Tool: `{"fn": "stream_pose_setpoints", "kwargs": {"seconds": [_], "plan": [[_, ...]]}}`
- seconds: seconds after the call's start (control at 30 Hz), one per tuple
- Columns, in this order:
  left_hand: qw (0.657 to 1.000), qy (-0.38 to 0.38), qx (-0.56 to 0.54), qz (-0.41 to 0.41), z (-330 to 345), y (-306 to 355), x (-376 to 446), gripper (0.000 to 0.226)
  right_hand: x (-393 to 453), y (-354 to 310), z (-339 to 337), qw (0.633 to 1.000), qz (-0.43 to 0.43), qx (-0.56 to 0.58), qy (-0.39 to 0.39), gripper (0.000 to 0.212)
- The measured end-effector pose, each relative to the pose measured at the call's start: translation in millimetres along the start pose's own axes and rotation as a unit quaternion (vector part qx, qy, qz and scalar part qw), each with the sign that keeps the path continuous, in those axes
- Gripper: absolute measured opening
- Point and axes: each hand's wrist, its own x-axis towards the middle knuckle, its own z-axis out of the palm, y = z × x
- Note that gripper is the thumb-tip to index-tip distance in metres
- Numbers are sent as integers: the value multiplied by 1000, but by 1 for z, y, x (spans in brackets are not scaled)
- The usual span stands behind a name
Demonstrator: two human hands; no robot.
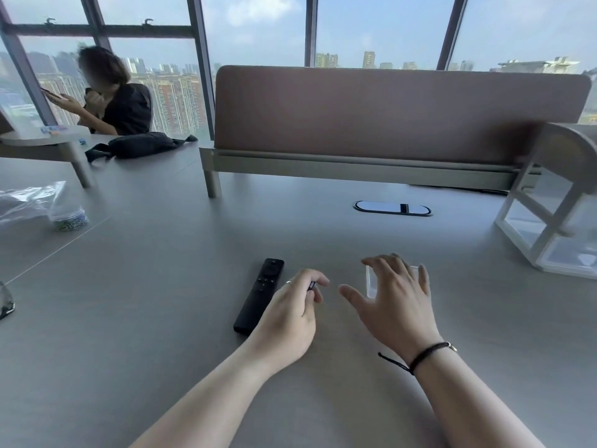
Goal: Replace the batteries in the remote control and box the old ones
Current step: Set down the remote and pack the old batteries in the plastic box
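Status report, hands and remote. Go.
Left hand pinching a small dark item, likely a battery. Right hand open over clear box. Remote on table, unobstructed.

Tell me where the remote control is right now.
In the head view the remote control lies on the grey desk, just left of the left hand.

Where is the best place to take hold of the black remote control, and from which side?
Probably its two long edges near the middle, fingers coming from above. The remote control lies flat on the table, slim and long, button face up, leaning slightly right. The left hand covers its near right edge, so the far half is freer.
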Motion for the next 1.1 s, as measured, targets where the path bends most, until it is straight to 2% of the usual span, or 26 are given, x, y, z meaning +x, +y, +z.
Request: {"fn": "stream_pose_setpoints", "kwargs": {"seconds": [0.1, 0.27, 0.4, 0.47, 0.57, 0.67, 0.73, 0.77, 0.9, 0.97, 1.0, 1.1], "plan": [[999, 14, 28, 18, 2, 2, 1, 30, -8, 4, 3, 998, -11, -25, -52, 65], [996, 27, 63, 52, 6, 5, 2, 32, -30, -10, 3, 992, -125, 5, -29, 58], [997, 64, 44, 6, 6, 13, 11, 33, -39, -6, -1, 978, -188, 76, -47, 50], [995, 93, 8, -34, 5, 17, 15, 28, -37, 3, -3, 975, -210, 57, -45, 51], [989, 123, -30, -71, 5, 19, 19, 22, -29, 12, -5, 976, -203, 44, -64, 61], [988, 125, -50, -72, 5, 20, 20, 18, -19, 19, -3, 970, -189, 104, -110, 60], [988, 129, -58, -57, 3, 19, 21, 8, -14, 22, -2, 968, -169, 145, -117, 57], [990, 118, -56, -56, 3, 17, 22, 10, -12, 23, -2, 967, -153, 171, -115, 55], [998, 24, 4, -66, 1, 10, 24, 83, -2, 31, -2, 951, -87, 279, -101, 46], [998, 2, 11, -68, -1, 12, 25, 95, -1, 32, -2, 939, -71, 319, -102, 47], [998, -9, -9, -65, -2, 14, 26, 90, -1, 32, -3, 935, -69, 332, -107, 49], [996, -53, -69, -27, -6, 19, 27, 47, -3, 28, -4, 927, -91, 344, -116, 55]]}}
